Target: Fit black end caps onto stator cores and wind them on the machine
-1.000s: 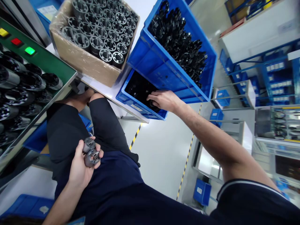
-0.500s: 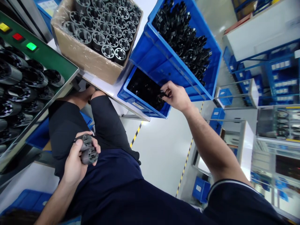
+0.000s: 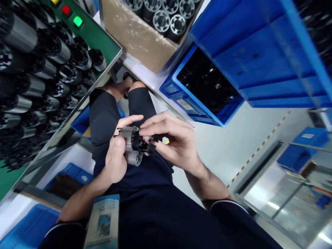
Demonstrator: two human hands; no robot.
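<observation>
My left hand [image 3: 116,155] is wrapped round two grey slotted metal cylinders [image 3: 133,158], held side by side above my lap. A black plastic piece [image 3: 136,138] sits at the right end of the upper cylinder. My right hand [image 3: 173,141] has come up against that end, its fingers closed on small black plastic parts [image 3: 151,147]. How many parts it holds cannot be made out. Beyond the hands, a small blue bin [image 3: 178,83] holds a heap of black parts.
A cardboard box [image 3: 140,38] of metal cylinders stands at the top. Beside it is a large blue crate [image 3: 259,55]. On the left, a green surface [image 3: 101,29] bears rows of cylinders with black ends. A blue tray [image 3: 33,224] lies lower left.
My right hand has left the small blue bin with black parts and moved to the cylinders. My left hand has raised the cylinders and turned them sideways. The view has shifted closer.
</observation>
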